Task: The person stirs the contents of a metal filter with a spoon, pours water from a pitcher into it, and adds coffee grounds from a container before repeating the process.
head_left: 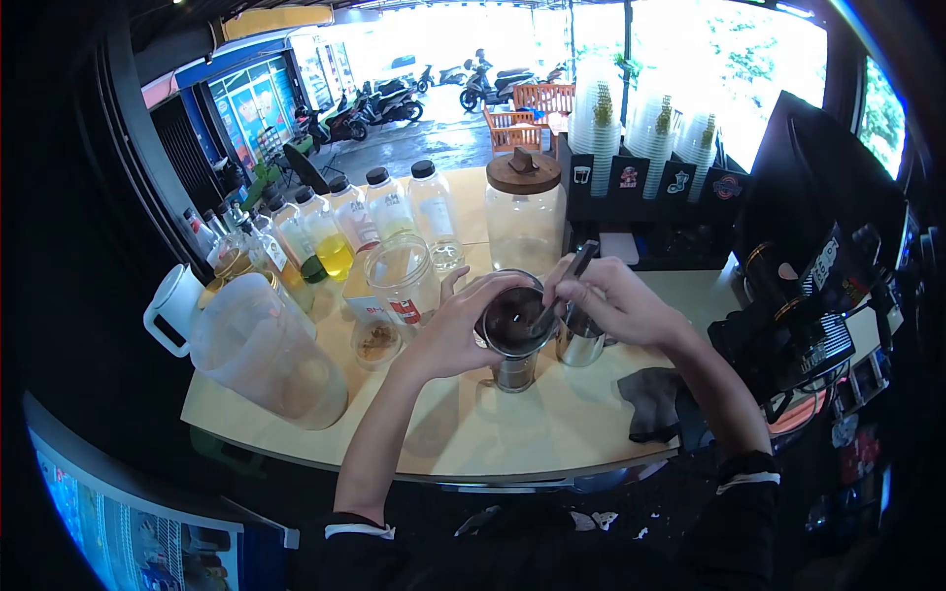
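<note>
A glass (514, 378) with dark contents stands near the middle of the counter, its round mouth facing me. My left hand (461, 330) is wrapped round its left side and upper rim. My right hand (613, 303) grips a dark-handled stirring utensil (585, 258), tilted, with its lower end inside the glass. Whether it is a spoon cannot be made out. Just right of the glass, partly under my right hand, stands a metal pitcher (579, 347). Left of my left hand are an open clear jar (402, 271) and a small container with brown powder (376, 342).
A large translucent jug (266, 355) and a white pitcher (169, 307) stand at the left. Several black-capped bottles (388, 205) line the back left. Behind the glass is a wooden-lidded jar (525, 222). A dark cloth (650, 404) lies at the right, near black equipment (788, 315).
</note>
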`<action>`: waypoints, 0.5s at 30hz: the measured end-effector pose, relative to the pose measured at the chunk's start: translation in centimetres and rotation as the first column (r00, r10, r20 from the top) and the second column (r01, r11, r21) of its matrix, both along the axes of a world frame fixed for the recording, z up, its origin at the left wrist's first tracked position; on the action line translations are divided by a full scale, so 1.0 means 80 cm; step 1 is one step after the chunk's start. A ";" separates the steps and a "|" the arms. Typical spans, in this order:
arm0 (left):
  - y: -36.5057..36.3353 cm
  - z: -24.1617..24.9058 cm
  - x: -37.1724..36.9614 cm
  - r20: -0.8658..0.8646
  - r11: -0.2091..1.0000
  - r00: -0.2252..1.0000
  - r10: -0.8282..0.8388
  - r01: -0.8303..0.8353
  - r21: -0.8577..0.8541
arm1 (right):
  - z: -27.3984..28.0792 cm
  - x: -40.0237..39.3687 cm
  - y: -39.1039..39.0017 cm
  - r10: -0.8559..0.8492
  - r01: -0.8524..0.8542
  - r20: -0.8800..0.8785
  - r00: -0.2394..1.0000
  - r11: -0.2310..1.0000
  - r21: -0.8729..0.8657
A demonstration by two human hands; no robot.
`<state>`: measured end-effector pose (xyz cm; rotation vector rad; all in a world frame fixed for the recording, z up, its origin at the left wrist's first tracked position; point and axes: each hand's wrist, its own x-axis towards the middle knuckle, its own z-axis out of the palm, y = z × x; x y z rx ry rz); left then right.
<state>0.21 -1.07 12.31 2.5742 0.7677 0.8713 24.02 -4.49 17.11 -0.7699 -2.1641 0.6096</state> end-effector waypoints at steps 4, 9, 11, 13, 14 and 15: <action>0.002 -0.003 0.003 -0.013 0.999 1.000 -0.001 0.002 0.041 | -0.005 -0.004 0.000 0.068 -0.068 0.045 0.997 0.998 0.006; -0.001 0.005 0.002 -0.028 1.000 1.000 0.008 -0.007 0.013 | -0.004 -0.002 0.001 0.035 -0.036 -0.036 0.999 0.998 -0.051; 0.002 0.001 0.004 -0.033 0.999 0.999 0.000 0.001 0.042 | -0.009 -0.007 0.000 0.081 -0.082 0.041 0.996 0.997 0.002; 0.001 0.000 0.004 -0.019 1.000 1.000 -0.003 0.004 0.031 | -0.005 -0.005 -0.001 0.050 -0.050 0.012 0.999 0.999 -0.014; 0.000 0.001 0.004 -0.004 1.000 1.000 -0.006 0.006 0.019 | -0.003 -0.004 -0.001 0.019 -0.019 -0.016 1.000 0.999 -0.030; 0.000 0.002 0.004 -0.005 1.000 1.000 -0.007 0.007 0.020 | -0.004 -0.003 -0.001 0.018 -0.018 -0.017 1.000 0.999 -0.029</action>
